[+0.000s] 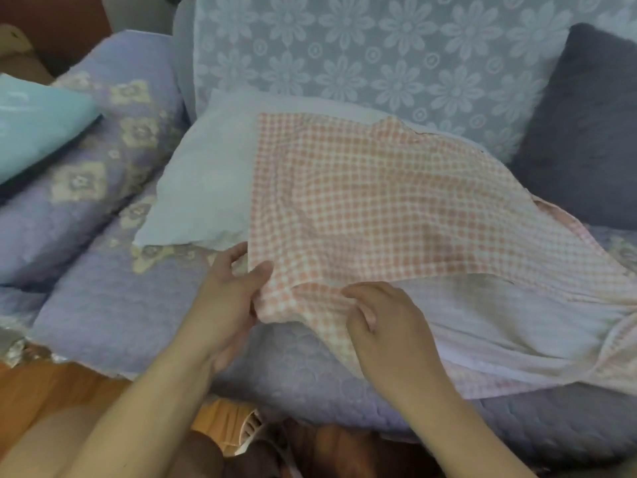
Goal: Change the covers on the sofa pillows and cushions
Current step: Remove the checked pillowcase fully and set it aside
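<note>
While both hands pinch checked cover (pixel 362 201), left hand (pixel 227 291) at corner, right hand (pixel 382 319) beside, pillow (pixel 206 188) half-covered.

A white pillow (pixel 203 188) lies mid-frame, its right part inside a rumpled pink checked cover (pixel 362 201).

cover (pixel 362 201) over pillow (pixel 206 181) — cushion (pixel 586 125) right, behind

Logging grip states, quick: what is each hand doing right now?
Left hand: pinches the edge of the checked cover.
Right hand: fingers curled, gripping the same cover.
</note>
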